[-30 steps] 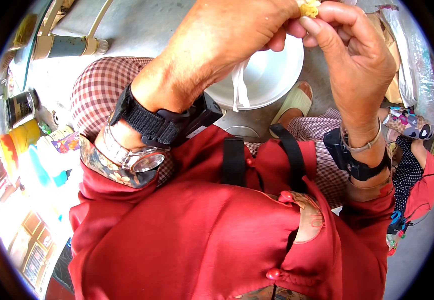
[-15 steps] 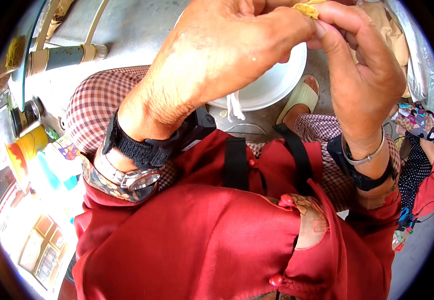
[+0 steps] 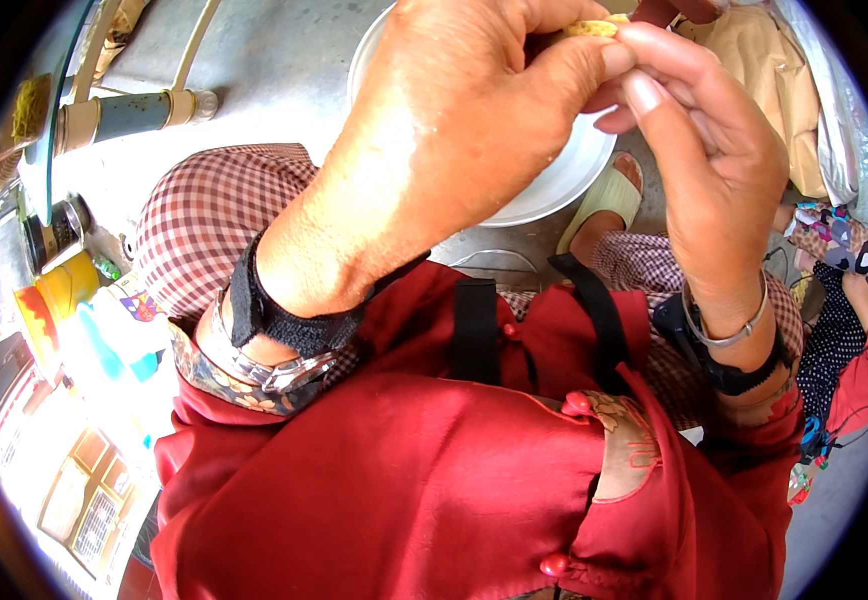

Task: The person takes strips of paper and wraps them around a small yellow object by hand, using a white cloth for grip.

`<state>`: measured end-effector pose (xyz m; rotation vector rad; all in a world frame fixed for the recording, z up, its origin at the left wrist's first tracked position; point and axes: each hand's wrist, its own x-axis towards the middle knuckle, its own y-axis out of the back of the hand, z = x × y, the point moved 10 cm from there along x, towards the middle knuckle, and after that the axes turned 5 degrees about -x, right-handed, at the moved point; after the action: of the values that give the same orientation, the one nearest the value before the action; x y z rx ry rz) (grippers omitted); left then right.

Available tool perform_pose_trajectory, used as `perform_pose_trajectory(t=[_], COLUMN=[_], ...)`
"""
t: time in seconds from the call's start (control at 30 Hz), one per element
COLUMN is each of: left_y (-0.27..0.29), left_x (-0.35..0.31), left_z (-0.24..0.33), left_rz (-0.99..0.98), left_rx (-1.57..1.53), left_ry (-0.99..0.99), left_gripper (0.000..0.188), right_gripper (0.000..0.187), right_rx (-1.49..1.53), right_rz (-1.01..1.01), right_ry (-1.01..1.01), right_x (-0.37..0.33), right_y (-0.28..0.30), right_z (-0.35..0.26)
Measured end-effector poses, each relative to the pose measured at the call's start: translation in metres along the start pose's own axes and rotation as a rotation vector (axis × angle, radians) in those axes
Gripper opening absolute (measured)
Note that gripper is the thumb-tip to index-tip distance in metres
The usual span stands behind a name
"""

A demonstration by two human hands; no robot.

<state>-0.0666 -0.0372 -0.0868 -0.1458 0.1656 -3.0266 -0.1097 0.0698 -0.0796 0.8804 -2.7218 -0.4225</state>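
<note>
My left hand (image 3: 454,130) and my right hand (image 3: 699,140) meet high in the view, close to the camera. Between their fingertips they pinch a small yellowish piece (image 3: 594,28), mostly hidden by the fingers. Under the hands a white bowl (image 3: 554,195) stands on the grey floor. My left wrist carries a black strap and a metal watch; my right wrist has a thin bangle and a black strap. I wear a red top over checked trousers.
A pale sandal (image 3: 604,200) on my foot lies beside the bowl. Colourful packages (image 3: 94,330) and a dark can (image 3: 49,235) sit at the left. A tan bag (image 3: 754,80) and clear plastic lie at the upper right; patterned cloth (image 3: 839,240) is at the right edge.
Both hands have risen toward the camera and look larger, still holding the yellowish piece between them. The left hand now covers more of the bowl.
</note>
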Motion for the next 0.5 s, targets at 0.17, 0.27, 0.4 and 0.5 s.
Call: perform_pose_trajectory(t=[0.17,0.27,0.4,0.5], left_y=[0.011,0.019,0.030,0.033], left_x=[-0.016,-0.023,-0.028,-0.030], left_z=[0.005,0.008,0.011,0.013], left_rz=[0.047,0.061,0.084,0.108], left_rx=[0.086,0.120,0.148,0.165], left_ry=[0.017,0.036,0.057,0.072], left_gripper=[0.029,0.029,0.030,0.031], right_gripper=[0.017,0.009,0.021,0.025], right_rx=[0.137,0.111,-0.189,-0.455], right_rz=[-0.130,-0.342,-0.849,-1.080], right_ry=[-0.002,-0.044,0.031,-0.032], right_x=[-0.021,-0.051,-0.113,-0.140], right_y=[-0.010,-0.043,-0.104,-0.132], right_z=[0.002,0.014,0.080,0.149])
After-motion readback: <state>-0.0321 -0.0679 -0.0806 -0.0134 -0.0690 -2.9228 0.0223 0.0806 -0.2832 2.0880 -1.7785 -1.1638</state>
